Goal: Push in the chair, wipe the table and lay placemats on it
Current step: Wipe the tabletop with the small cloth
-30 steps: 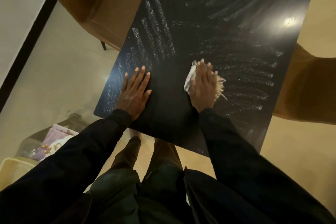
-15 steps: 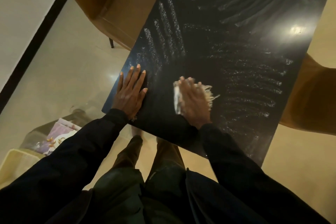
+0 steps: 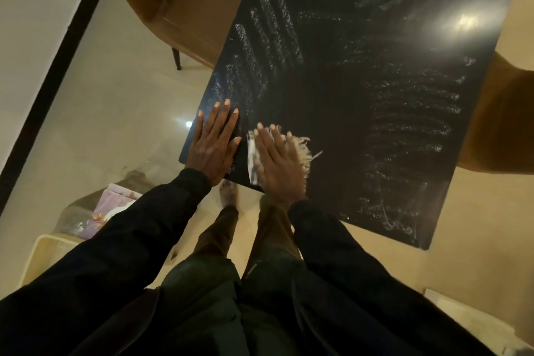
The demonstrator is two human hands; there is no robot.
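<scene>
Right hand (image 3: 278,165), fingers straight, pressing a white fringed cloth (image 3: 252,157) flat onto the black bench (image 3: 346,81) near its near-left corner. Left hand (image 3: 212,150) spread flat just beside, holding nothing, at the left edge. Streaky wipe marks (image 3: 271,26) across the top. Brown chair (image 3: 173,0) at the left edge, second chair (image 3: 502,124) at the right.

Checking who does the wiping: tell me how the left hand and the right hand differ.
The left hand lies bare on the table; the right hand presses a fringed white cloth. The left hand sits at the table's corner, the right hand further in. Both lie flat, palm down.
</scene>
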